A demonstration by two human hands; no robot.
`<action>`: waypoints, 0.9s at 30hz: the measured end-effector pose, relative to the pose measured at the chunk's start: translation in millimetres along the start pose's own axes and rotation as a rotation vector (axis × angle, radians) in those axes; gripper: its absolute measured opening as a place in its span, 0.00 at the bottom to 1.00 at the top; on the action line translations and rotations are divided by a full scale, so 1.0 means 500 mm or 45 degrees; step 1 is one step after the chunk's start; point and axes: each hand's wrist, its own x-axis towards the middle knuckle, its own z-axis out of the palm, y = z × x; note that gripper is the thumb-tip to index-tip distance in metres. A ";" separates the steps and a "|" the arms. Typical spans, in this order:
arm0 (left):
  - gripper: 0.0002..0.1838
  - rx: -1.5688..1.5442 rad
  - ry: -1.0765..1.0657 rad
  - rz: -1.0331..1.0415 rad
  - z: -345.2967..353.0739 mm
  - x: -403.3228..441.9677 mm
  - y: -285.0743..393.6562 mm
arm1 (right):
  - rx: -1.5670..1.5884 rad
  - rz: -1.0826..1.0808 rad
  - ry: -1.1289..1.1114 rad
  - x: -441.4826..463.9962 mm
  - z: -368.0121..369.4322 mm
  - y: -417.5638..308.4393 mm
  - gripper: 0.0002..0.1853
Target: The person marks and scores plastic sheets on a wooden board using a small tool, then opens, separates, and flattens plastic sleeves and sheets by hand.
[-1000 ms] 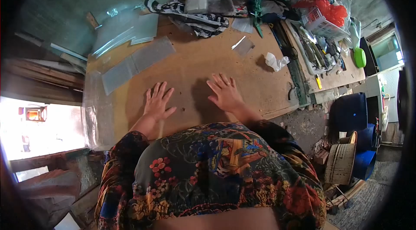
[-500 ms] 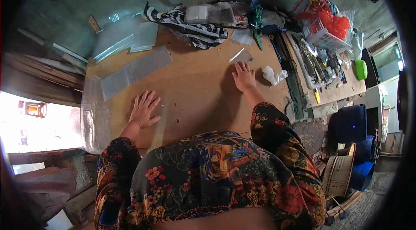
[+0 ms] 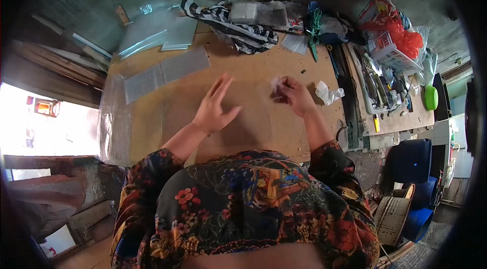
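Observation:
My right hand (image 3: 293, 97) is closed over the board, its fingers pinching a small clear plastic piece (image 3: 277, 84); part of that piece is hidden by the fingers. To its left, my left hand (image 3: 215, 109) is raised above the board with fingers stretched out and thumb apart, holding nothing. Beneath both is a worn brown wooden board (image 3: 147, 134). A crumpled white tissue (image 3: 328, 93) lies just right of my right hand. Beyond my left hand, a long translucent plastic strip (image 3: 167, 74) rests at an angle.
Clear sheets (image 3: 157, 30) are stacked at the back left. A black-and-white striped bag (image 3: 243, 36) lies along the back, beside green-handled scissors (image 3: 313, 36). On the right stand a tool tray (image 3: 378, 84), a white basket (image 3: 393, 48) and a green round container (image 3: 431, 97).
My left hand has lifted off the board and moved right. The right hand, flat before, has closed on the small clear piece that lay beyond it and drawn back slightly.

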 end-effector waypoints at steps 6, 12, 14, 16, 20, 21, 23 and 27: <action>0.14 -1.040 -0.463 -0.564 0.042 0.062 0.052 | 0.064 0.054 -0.074 -0.077 0.104 -0.028 0.06; 0.09 -0.851 -0.194 -0.677 0.069 0.031 0.056 | -0.101 -0.179 0.208 -0.103 0.121 0.030 0.11; 0.09 -0.849 -0.186 -0.669 0.072 0.020 0.062 | -0.099 -0.176 0.238 -0.103 0.123 0.047 0.12; 0.09 -0.846 -0.172 -0.657 0.071 0.014 0.072 | -0.077 -0.240 0.289 -0.103 0.131 0.058 0.10; 0.10 -0.997 -0.142 -0.637 0.064 0.001 0.076 | -0.320 -0.345 0.254 -0.106 0.136 0.060 0.08; 0.10 -0.984 -0.153 -0.671 0.065 -0.003 0.072 | -0.291 -0.310 0.286 -0.112 0.146 0.053 0.07; 0.10 -0.951 -0.139 -0.671 0.067 -0.007 0.061 | -0.263 -0.277 0.320 -0.116 0.153 0.052 0.06; 0.11 -0.733 -0.148 -0.624 0.058 -0.011 0.056 | -0.292 -0.307 0.386 -0.114 0.153 0.059 0.04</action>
